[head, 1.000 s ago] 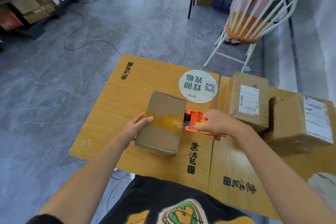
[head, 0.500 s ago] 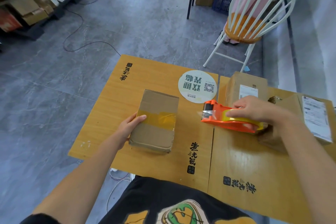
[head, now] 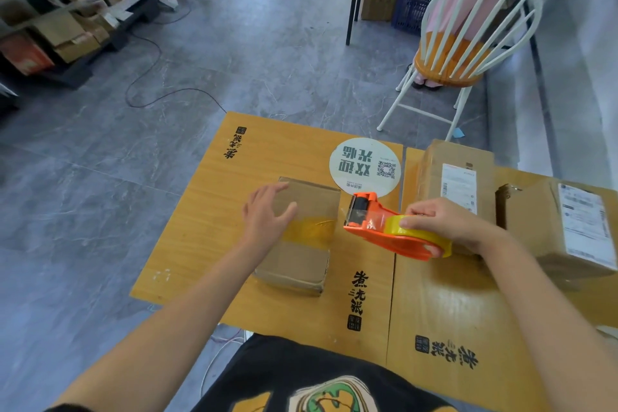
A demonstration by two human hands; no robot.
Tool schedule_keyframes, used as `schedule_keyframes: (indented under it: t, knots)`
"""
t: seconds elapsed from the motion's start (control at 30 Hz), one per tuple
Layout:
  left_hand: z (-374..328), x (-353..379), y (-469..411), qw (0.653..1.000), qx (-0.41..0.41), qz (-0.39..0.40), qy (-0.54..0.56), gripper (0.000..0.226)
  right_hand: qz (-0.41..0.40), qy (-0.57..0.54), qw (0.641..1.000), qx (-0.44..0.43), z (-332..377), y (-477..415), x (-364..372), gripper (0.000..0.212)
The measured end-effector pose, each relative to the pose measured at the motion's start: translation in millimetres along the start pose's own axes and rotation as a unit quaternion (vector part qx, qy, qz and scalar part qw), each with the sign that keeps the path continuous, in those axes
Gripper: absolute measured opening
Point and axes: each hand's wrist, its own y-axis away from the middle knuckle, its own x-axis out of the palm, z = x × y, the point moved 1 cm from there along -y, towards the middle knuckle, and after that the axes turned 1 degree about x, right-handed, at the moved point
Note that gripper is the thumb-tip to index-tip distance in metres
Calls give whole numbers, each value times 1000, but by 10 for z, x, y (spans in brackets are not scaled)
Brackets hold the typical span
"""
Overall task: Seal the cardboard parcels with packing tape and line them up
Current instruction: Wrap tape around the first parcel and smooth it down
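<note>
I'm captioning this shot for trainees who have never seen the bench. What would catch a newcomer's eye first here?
First, the bright orange tape dispenser with its yellow roll, gripped by the right hand at the middle of the wooden table. Just left of it lies a cardboard parcel crossed by a yellow tape band, the left hand spread open over its top. Two labelled parcels sit at the right, and a white chair stands beyond.
</note>
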Motion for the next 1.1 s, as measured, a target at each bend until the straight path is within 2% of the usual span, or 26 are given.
schedule_keyframes:
  t: [0.07, 0.13, 0.2, 0.27, 0.47, 0.6, 0.8, 0.9, 1.03, 1.1]
  knots:
    - [-187, 62, 48, 998, 40, 13, 53, 30, 6, -11, 1000, 5, -13, -31, 89, 47]
    - [-288, 150, 142, 987, 23, 87, 132, 25, 13, -7, 1000, 17, -55, -55, 186, 53]
    - [-305, 255, 275, 980, 19, 156, 125, 28, 22, 0, 1000, 19, -118, -77, 290, 56]
    - [-266, 337, 383, 974, 14, 191, 122, 31, 34, -3, 999, 22, -200, -97, 384, 57]
    - [-152, 402, 393, 971, 4, 224, 89, 18, 50, -53, 997, 20, -401, -124, 501, 56]
    - [-171, 369, 310, 968, -12, 228, 103, 11, 64, -96, 993, 6, -402, -109, 487, 35]
    - [-289, 206, 230, 955, 9, 281, 93, 26, 70, -88, 994, 3, -453, -121, 505, 38]
    - [-366, 93, 181, 948, 11, 297, 118, 28, 54, -67, 996, 16, -430, -120, 539, 48]
    - [-394, -32, 84, 938, 32, 328, 103, 34, 33, -33, 999, 11, -377, -166, 571, 92]
    - [-412, -98, 16, 939, 38, 325, 102, 37, 45, -43, 998, 2, -327, -163, 574, 93]
